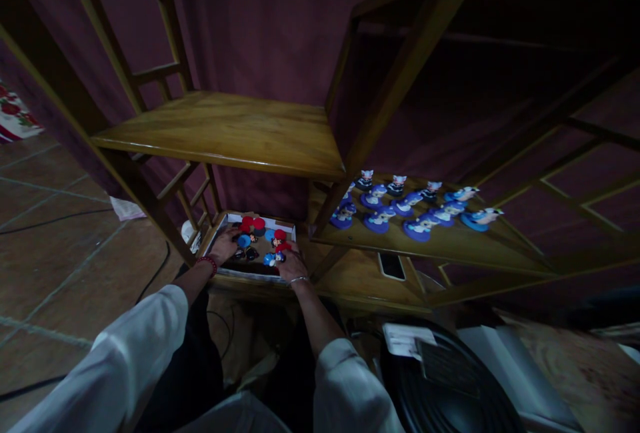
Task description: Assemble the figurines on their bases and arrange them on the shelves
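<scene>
A shallow cardboard box [256, 275] with a pale rim sits on the low wooden shelf and holds several small figurines. My left hand [223, 247], with a red bead bracelet at the wrist, reaches over its left side, fingers stretched beside a blue round base [243, 241]. At the right end my right hand [293, 266], a thin bracelet on its wrist, has its fingers bent round a red figurine [282, 245]; its fingertips are partly hidden. Touching or close to this hand is a blue and white figurine [273, 259]. Dark figurines [247, 254] lie near the box's front left.
Purple-blue figurines [380, 218] stand in rows on the right shelf [450, 251], with grey-white ones [398, 184] behind. A phone [391, 266] lies below them. A wooden shelf board [230, 129] overhangs the box. A black round object [445, 379] stands near my right side.
</scene>
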The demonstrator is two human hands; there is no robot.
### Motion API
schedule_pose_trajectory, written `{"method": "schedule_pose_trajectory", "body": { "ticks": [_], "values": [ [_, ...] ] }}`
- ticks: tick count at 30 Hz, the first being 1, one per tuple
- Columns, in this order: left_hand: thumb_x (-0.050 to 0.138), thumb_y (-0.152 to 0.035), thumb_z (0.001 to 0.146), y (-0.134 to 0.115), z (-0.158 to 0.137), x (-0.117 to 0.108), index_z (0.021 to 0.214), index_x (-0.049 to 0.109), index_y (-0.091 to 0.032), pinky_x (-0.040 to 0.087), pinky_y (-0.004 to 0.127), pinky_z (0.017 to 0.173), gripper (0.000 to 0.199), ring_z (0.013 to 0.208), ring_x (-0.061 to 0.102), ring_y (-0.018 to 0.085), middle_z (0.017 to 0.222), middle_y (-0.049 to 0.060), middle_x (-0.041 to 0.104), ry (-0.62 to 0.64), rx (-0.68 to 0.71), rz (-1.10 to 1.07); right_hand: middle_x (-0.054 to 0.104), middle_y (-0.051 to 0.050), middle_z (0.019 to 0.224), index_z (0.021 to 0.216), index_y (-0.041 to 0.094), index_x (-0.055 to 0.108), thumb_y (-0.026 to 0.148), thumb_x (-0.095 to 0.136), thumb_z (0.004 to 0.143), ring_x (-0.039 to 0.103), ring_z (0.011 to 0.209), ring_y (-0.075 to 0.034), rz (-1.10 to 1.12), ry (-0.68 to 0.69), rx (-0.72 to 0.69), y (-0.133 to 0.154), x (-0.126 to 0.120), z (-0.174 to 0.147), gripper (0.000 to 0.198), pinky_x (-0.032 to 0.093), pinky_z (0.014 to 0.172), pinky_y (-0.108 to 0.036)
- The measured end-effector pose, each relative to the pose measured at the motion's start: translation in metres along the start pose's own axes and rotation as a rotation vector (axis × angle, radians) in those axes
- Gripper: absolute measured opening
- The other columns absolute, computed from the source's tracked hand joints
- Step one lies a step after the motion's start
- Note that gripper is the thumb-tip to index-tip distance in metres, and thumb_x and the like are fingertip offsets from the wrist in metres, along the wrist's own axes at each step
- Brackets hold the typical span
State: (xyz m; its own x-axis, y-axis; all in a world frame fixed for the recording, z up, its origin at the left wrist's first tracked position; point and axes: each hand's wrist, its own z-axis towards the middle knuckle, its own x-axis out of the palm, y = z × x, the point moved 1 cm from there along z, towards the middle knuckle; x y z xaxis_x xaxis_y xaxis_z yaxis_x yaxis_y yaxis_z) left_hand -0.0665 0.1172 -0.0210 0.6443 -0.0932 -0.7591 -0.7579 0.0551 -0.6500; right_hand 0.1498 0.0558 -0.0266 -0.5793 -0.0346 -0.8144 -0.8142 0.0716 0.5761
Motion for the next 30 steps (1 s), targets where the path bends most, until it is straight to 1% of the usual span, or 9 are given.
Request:
{"method": "schedule_pose_trajectory", "body": {
  "ticks": [3,6,11,14,19,25,28,30],
  "values": [
    [0.047,-0.011,0.071,-0.004,-0.002,0.001,0.109,0.057,-0.020,0.034,0.025,0.096,0.040,0.109,0.047,0.017,0.121,0.002,0.051,0.083,0.055,0.079,0.039,0.001,0.126,0.085,0.023,0.063,0.024,0.055,0.066,0.043,0.104,-0.020,-0.023,-0.029,0.008,0.002,-0.001,-0.001,0.021,0.036,0.088,-0.028],
    [0.045,-0.015,0.073,-0.007,-0.004,0.001,0.111,0.055,-0.021,0.038,0.026,0.092,0.039,0.104,0.051,0.018,0.119,0.003,0.053,0.117,0.047,0.160,0.041,0.001,0.124,0.084,0.022,0.063,0.023,0.054,0.067,0.044,0.104,-0.019,-0.017,-0.025,0.013,0.004,-0.003,-0.002,0.020,0.033,0.091,-0.027],
    [0.045,-0.016,0.073,-0.011,-0.007,0.001,0.110,0.055,-0.023,0.038,0.025,0.090,0.039,0.103,0.052,0.017,0.117,0.003,0.054,0.121,0.070,0.216,0.039,0.000,0.126,0.084,0.022,0.063,0.023,0.054,0.068,0.044,0.103,-0.020,0.000,0.015,0.032,0.007,-0.006,-0.002,0.019,0.033,0.091,-0.028],
    [0.046,-0.013,0.072,-0.011,-0.008,0.002,0.108,0.055,-0.025,0.037,0.024,0.091,0.039,0.103,0.052,0.016,0.118,0.001,0.053,0.114,0.083,0.226,0.039,0.001,0.126,0.085,0.022,0.063,0.023,0.054,0.067,0.043,0.103,-0.020,-0.014,0.012,0.039,0.008,-0.007,-0.003,0.020,0.034,0.090,-0.028],
    [0.045,-0.013,0.072,-0.011,-0.010,0.002,0.106,0.056,-0.024,0.036,0.024,0.091,0.037,0.102,0.051,0.015,0.117,0.003,0.052,0.085,0.092,0.265,0.040,0.001,0.123,0.084,0.022,0.063,0.023,0.054,0.068,0.045,0.101,-0.018,-0.032,0.000,0.028,0.006,-0.006,-0.003,0.018,0.033,0.091,-0.029],
    [0.045,-0.014,0.073,-0.014,-0.011,0.002,0.109,0.053,-0.026,0.039,0.025,0.087,0.039,0.100,0.053,0.016,0.115,0.003,0.055,0.154,0.080,0.307,0.042,0.000,0.122,0.088,0.023,0.062,0.023,0.054,0.068,0.046,0.101,-0.017,-0.021,0.005,0.017,0.004,-0.003,-0.002,0.022,0.031,0.092,-0.028],
    [0.044,-0.015,0.073,-0.015,-0.012,0.002,0.109,0.054,-0.024,0.040,0.027,0.085,0.038,0.095,0.056,0.018,0.107,0.005,0.059,0.171,0.096,0.316,0.042,0.000,0.122,0.088,0.023,0.062,0.023,0.053,0.068,0.046,0.102,-0.017,-0.021,0.006,0.016,0.004,-0.003,-0.001,0.022,0.030,0.093,-0.028],
    [0.044,-0.016,0.073,-0.017,-0.014,0.002,0.109,0.054,-0.025,0.040,0.027,0.084,0.038,0.093,0.057,0.018,0.102,0.004,0.062,0.196,0.102,0.317,0.043,0.000,0.121,0.086,0.023,0.063,0.023,0.053,0.068,0.046,0.103,-0.018,-0.028,0.011,0.023,0.004,-0.003,-0.001,0.021,0.029,0.094,-0.028]
  ]
}}
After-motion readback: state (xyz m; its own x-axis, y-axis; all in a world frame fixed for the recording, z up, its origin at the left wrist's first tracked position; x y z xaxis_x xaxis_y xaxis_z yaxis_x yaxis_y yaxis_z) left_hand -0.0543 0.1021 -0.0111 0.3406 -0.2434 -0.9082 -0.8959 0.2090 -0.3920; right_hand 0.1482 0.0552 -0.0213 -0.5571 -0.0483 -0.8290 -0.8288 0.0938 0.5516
